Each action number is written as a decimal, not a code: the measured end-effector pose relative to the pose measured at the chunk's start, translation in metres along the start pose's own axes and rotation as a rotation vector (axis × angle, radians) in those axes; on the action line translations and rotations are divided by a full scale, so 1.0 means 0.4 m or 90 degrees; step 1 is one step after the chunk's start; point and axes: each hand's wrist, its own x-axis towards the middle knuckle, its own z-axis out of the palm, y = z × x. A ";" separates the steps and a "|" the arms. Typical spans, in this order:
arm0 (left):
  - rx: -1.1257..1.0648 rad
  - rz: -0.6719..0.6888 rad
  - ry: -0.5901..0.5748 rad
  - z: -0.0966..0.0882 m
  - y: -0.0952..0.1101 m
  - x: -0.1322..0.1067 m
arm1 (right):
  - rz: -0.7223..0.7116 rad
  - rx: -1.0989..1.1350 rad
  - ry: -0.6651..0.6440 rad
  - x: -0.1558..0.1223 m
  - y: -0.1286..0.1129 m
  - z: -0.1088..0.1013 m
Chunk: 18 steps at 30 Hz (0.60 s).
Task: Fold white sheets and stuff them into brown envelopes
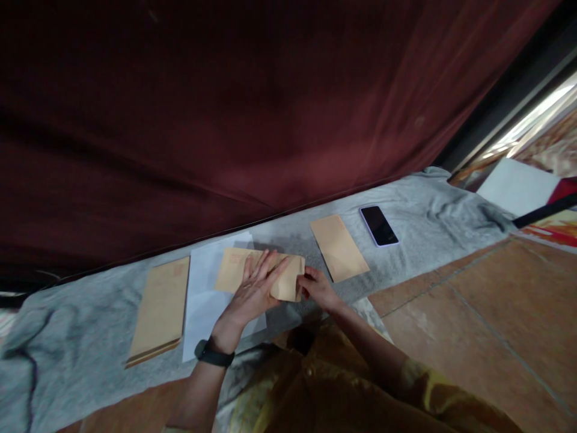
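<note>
Tan paper, the middle envelope (232, 267) lies on a white sheet (202, 304) over the grey cloth (90, 337). On it the left hand (255, 291) presses flat, fingers spread; the right hand (318, 288) pinches its folded right end. Beside it lie an envelope stack (160, 310) on the left and a single envelope (339, 248) on the right, with a phone (378, 225) beyond.

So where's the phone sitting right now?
In the head view, the phone lies on the grey cloth to the right of centre, just right of the lone brown envelope and beyond the right hand.
</note>
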 end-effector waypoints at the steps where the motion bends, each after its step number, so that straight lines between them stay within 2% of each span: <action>1: -0.006 -0.010 0.014 -0.001 0.004 0.004 | 0.002 0.028 0.014 0.000 -0.002 -0.001; 3: -0.035 -0.055 0.058 0.011 0.014 0.002 | 0.010 0.080 0.045 0.000 -0.004 -0.002; 6: -0.165 -0.166 0.164 0.070 0.046 -0.023 | 0.032 0.143 0.081 -0.002 0.001 0.000; 9: -0.449 -0.312 0.272 0.148 0.102 -0.056 | 0.052 0.185 0.105 -0.004 0.009 0.012; 11: -0.699 -0.444 0.320 0.181 0.138 -0.067 | 0.059 0.200 0.114 -0.005 0.012 0.022; 14: -1.037 -0.616 0.365 0.186 0.159 -0.056 | 0.061 0.211 0.111 -0.010 0.011 0.035; 16: -1.173 -0.678 0.386 0.168 0.145 -0.034 | 0.059 0.213 0.104 -0.016 0.008 0.040; 18: -1.247 -0.704 0.411 0.151 0.121 -0.009 | 0.058 0.213 0.101 -0.022 0.007 0.042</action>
